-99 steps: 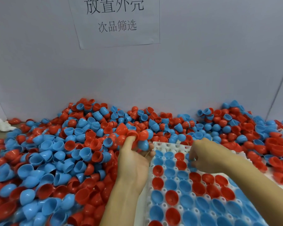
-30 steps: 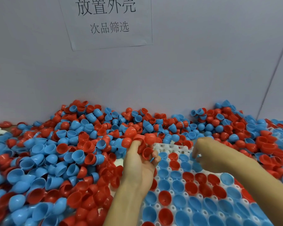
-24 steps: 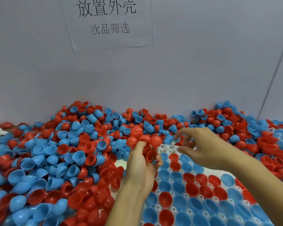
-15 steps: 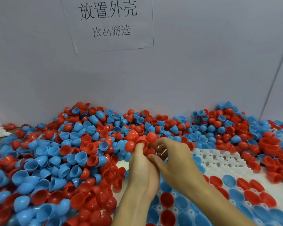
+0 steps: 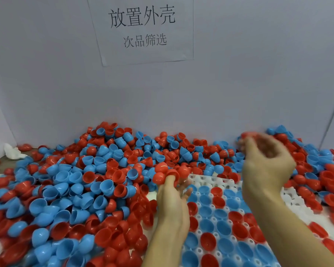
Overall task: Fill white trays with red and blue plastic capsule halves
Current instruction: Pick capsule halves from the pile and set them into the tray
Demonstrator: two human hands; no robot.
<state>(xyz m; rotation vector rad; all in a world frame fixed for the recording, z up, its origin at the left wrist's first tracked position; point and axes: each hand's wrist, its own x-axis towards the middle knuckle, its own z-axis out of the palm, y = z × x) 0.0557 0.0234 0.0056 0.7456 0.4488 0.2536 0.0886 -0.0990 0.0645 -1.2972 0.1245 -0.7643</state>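
At frame centre the left hand (image 5: 172, 201) has its grip closed around a cluster of red capsule halves (image 5: 167, 174). The right hand (image 5: 266, 162), blurred at right, pinches one red half (image 5: 249, 134). The white tray (image 5: 214, 180), partly filled, lies lower right beside the loose pile (image 5: 85, 180).

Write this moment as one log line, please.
left hand: holds red halves | right hand: raised, blurred | tray: partly filled

Even, soft light falls from above me, bright enough, with faint shadows. My right hand (image 5: 266, 162) is smeared by motion blur; the wall (image 5: 258, 74) lines bend at the edges.
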